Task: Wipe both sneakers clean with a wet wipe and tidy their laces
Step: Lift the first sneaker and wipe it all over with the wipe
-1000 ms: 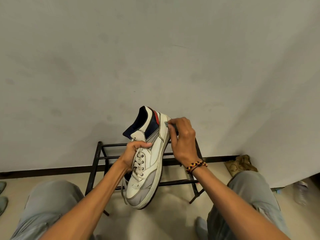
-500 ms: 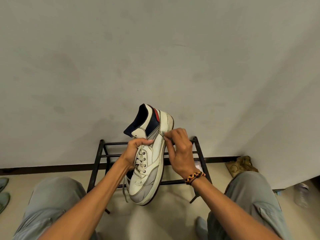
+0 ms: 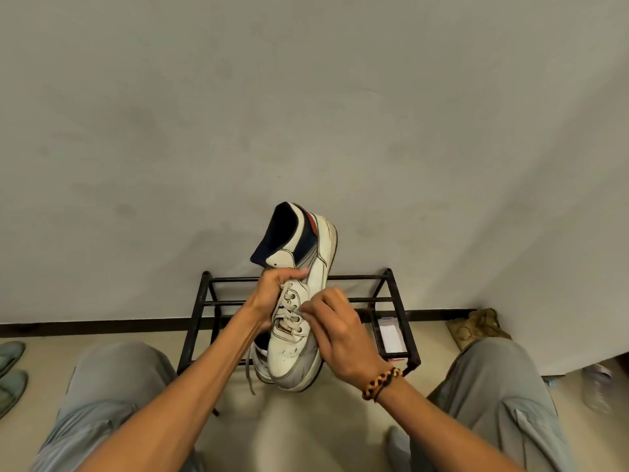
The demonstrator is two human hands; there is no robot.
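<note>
**Holding one sneaker up off the rack to work at its laces**

Holding is the word for my whole posture here. I sit with both knees spread, so the black metal shoe rack stands against the wall between them, within easy reach. One rack, and low on it I see a small white packet, which I judge may be the wipes.

I count one sneaker in the air, heel up and toe tilted down toward me, so the lace face is turned to my eyes. A second shoe seems to sit just behind its toe, mostly hidden. Two pale slippers lie at the far left on the floor.

My left hand is curled round the tongue side, steadying the shoe. My right hand has its fingertips pinched at the laces near the middle eyelets; whether a wipe is tucked in there I cannot tell. One lace end dangles loose below the toe. One braided bracelet circles my right wrist.
</note>
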